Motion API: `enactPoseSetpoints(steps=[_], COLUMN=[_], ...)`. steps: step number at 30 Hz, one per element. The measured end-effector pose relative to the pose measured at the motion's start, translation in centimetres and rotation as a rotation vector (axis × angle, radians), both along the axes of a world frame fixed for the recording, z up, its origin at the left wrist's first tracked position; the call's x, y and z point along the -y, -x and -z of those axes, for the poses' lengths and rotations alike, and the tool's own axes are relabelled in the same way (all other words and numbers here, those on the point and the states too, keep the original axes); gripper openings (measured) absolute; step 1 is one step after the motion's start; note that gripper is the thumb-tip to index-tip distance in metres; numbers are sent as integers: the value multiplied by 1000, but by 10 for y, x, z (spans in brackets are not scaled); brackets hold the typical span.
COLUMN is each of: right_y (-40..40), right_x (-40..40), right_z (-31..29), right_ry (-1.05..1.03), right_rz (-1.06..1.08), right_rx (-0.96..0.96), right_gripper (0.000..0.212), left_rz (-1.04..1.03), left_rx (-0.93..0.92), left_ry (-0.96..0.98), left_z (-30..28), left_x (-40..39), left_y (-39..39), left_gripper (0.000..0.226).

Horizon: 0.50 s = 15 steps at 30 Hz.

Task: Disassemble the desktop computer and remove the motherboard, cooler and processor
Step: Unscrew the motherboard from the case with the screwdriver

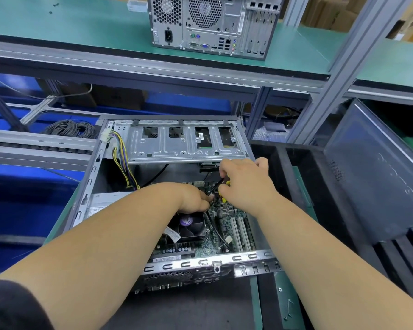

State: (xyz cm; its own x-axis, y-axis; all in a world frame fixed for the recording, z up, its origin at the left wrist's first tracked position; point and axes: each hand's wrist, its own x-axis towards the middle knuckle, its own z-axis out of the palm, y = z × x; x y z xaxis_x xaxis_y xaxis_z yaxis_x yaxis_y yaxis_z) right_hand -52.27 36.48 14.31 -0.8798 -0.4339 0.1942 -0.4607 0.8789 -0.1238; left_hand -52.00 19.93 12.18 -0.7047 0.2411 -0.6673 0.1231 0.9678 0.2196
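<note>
Basically case [138,267] was open, both hands, left [196,198] and right [243,184], pinched cables [215,186] deep inside, while motherboard [210,248] and cooler [188,225] sat unremoved.

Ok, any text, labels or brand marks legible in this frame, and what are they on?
None can be read.
Cooler fan hub sticker: blurred.
White tag on the fan cable: print too small.
Power supply label: blurred.
Strip label at the motherboard edge: too small.
</note>
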Motion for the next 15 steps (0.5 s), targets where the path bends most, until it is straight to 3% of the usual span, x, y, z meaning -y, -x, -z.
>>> enactPoseSetpoints(steps=[3,10,15], right_y=[0,1,0], right_x=[1,0,1], right_z=[2,0,-1], right_ry=[-24,52,44], right_rz=[29,54,58], right_rx=[-18,-20,-25], right_gripper=[20,4,4], left_rz=[4,3,5], left_rx=[3,0,2], left_ry=[4,-5,-12], left_z=[-1,-1,1], left_x=[0,1,2], left_y=[0,0,1], left_gripper=[51,52,52])
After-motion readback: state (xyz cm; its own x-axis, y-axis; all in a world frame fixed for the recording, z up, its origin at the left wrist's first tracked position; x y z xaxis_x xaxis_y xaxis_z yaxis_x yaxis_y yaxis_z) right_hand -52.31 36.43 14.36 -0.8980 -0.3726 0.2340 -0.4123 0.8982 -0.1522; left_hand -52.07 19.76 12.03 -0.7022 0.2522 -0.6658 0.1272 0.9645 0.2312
